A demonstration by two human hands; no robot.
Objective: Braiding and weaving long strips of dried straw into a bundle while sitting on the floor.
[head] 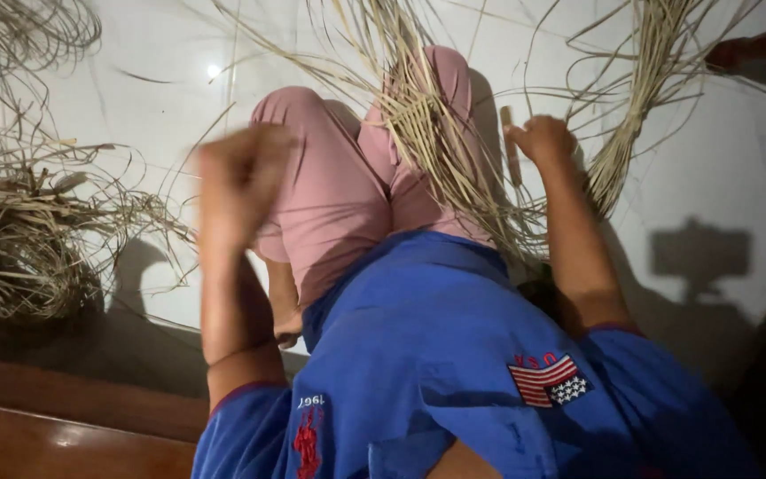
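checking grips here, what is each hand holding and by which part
The right hand grips a short pale stick near its upper end, beside the woven straw strips. The left hand is raised and blurred; whether it holds anything cannot be told.

Left hand (239, 182) motion-blurred, grip perhaps closed.

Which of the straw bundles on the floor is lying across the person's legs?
The woven straw strips in the middle, draped over the pink trousers beside the right hand. The loose heap at the left and the tied bundle at the right lie on the white floor.
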